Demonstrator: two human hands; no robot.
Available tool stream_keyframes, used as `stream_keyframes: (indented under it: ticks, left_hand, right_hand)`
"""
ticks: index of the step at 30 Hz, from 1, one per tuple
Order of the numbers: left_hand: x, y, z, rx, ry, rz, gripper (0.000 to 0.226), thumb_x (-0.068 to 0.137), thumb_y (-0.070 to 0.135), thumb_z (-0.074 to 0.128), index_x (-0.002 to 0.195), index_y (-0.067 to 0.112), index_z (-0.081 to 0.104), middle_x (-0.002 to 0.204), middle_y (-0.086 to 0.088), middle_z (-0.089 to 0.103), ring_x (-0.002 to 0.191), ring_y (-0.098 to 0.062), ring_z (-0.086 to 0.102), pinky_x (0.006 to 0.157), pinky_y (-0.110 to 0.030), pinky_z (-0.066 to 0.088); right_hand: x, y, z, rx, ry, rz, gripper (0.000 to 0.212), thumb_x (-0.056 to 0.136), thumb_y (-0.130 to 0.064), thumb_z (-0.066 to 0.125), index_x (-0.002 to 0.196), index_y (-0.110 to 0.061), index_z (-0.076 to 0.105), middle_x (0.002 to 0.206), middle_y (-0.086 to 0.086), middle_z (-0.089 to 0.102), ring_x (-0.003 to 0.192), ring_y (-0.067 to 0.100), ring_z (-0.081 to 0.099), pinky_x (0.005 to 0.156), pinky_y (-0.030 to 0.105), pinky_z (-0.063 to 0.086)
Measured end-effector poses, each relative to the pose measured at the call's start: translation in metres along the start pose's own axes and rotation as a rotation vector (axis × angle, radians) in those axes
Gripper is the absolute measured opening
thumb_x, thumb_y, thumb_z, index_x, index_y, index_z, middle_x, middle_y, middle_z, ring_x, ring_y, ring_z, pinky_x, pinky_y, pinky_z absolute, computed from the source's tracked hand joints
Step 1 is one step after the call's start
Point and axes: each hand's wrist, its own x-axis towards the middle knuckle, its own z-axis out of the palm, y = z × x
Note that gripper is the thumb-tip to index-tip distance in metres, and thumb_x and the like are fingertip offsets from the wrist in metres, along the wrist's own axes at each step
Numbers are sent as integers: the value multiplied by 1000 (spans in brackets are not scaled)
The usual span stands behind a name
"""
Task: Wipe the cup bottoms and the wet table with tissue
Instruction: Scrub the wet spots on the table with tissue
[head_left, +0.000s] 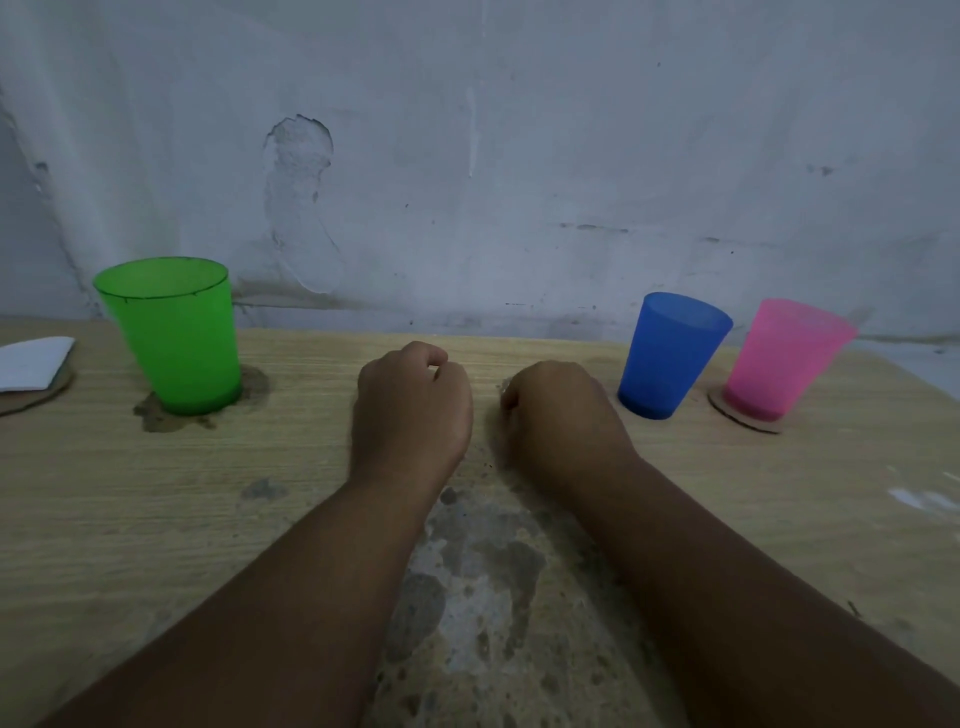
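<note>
**A:** In the head view, how do the hands lie?

**B:** Both rest on the table (779, 519) near the middle, side by side with a small gap between them. The left hand (410, 405) is curled into a loose fist, thumb against the forefinger, and nothing shows in it. The right hand (561, 415) has its fingers tucked under the same way, and I see nothing held there either.

**A:** And the cups?

**B:** Take the hands as the centre of the dial. The green cup (171, 338) stands mouth up at ten o'clock, in a dark wet patch (156, 418) that spreads round its base. The blue cup (670, 353) is at two o'clock on bare wood. The pink cup (779, 358) is just beside it, nearer three, on a cardboard disc (748, 422).

**A:** The tissue?

**B:** The tissue (31, 364) is far out at nine o'clock, at the left edge. It is white and folded, lies on a second cardboard round (26, 402), and is well apart from both hands.

**A:** Anything nearer?

**B:** At six o'clock, between the forearms, there is a grey mottled patch (478, 571) on the tabletop. I cannot tell whether it is wet or worn.
</note>
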Motion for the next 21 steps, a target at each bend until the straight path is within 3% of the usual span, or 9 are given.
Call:
stream_keyframes:
  ticks: [3,5,7,9,13,15,18,21]
  left_hand:
    - [0,0,-1,-6,-3,-10,47,78,36,41,114,27,70,107,-4,69,90,-24,66,82,-47,58]
    - [0,-1,-1,-5,1,-16,44,80,34,43,113,27,71,108,-2,69,92,-23,66,84,-46,58]
    - [1,-1,0,-8,-2,-17,44,79,34,44,112,27,71,109,-2,69,93,-23,66,85,-46,58]
    - [2,-1,0,-12,-12,-21,46,77,36,42,113,28,71,111,-2,69,93,-23,66,86,-46,58]
    - [3,-2,0,-23,-17,-28,48,76,37,41,113,29,70,111,-4,68,91,-24,67,84,-47,58]
    - [2,-2,0,-27,-17,-31,47,76,36,41,112,29,70,111,-4,68,91,-24,67,84,-46,58]
    - [2,-2,0,-29,-21,-33,46,77,36,42,114,28,69,113,-5,68,92,-24,66,85,-46,58]
    - [2,-2,0,-27,-20,-34,48,78,36,43,117,28,69,116,-3,67,95,-23,65,87,-47,57]
  right_hand:
    - [2,4,0,229,66,17,30,90,-10,58,114,-20,74,116,-2,70,100,14,64,89,21,50]
    - [0,14,0,523,197,62,24,93,-12,59,107,-19,76,110,-7,73,91,3,65,79,11,48]
    - [0,25,1,830,246,168,18,92,-14,63,96,-23,78,95,-7,76,73,2,64,72,18,54]
    - [1,31,1,1066,190,300,20,90,-10,65,86,-26,77,84,-1,76,65,9,63,73,28,59]
    - [7,31,-3,1363,145,441,16,89,4,62,89,-6,74,87,13,72,66,18,62,66,28,56]
    - [7,31,-5,1343,136,433,16,89,5,61,91,-5,72,82,13,70,65,18,60,59,27,53]
    - [8,34,-7,1060,118,386,16,90,1,61,92,-10,73,71,4,66,57,11,56,50,22,46]
    - [13,37,-6,788,153,340,17,88,-2,63,98,-11,74,79,2,67,68,15,61,62,29,52]
